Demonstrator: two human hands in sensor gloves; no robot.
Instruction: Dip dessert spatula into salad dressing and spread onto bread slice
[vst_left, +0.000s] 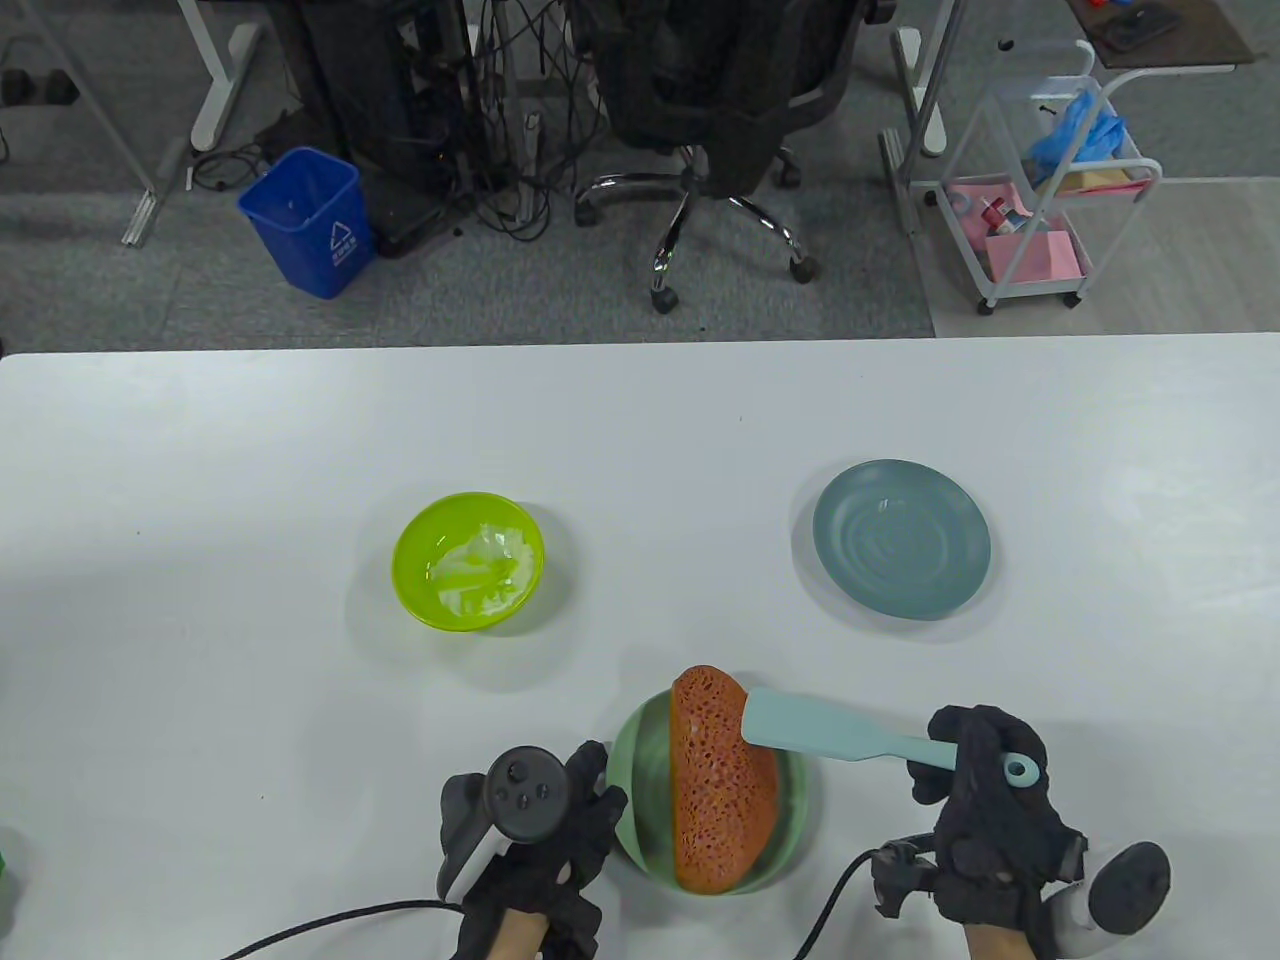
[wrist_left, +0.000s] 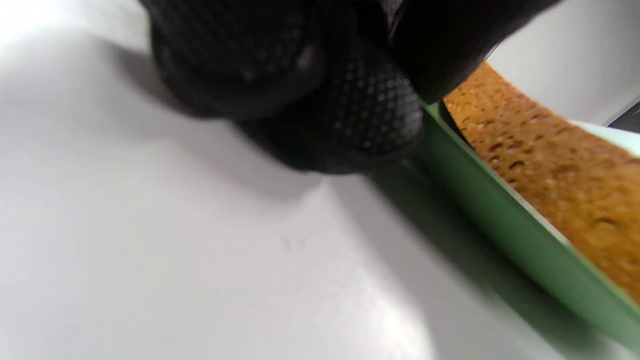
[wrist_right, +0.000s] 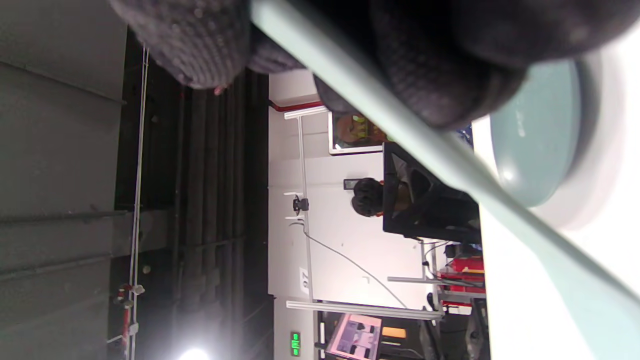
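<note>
An orange-brown bread slice (vst_left: 722, 785) lies on a light green plate (vst_left: 648, 800) near the table's front edge. My right hand (vst_left: 985, 790) grips the handle of a pale teal dessert spatula (vst_left: 815, 728); its blade rests on the upper right of the bread. In the right wrist view the handle (wrist_right: 450, 170) crosses the frame under my fingers. My left hand (vst_left: 560, 830) rests at the plate's left rim; its fingertips (wrist_left: 350, 115) touch the rim (wrist_left: 495, 210) beside the bread (wrist_left: 555, 165). A lime green bowl (vst_left: 468, 560) with white salad dressing sits at the centre left.
A bare grey-blue plate (vst_left: 901, 538) sits at the right of the table and shows in the right wrist view (wrist_right: 535, 130). Cables run from both hands off the front edge. Beyond the table stand a blue bin (vst_left: 308, 220), an office chair (vst_left: 715, 120) and a cart (vst_left: 1040, 190).
</note>
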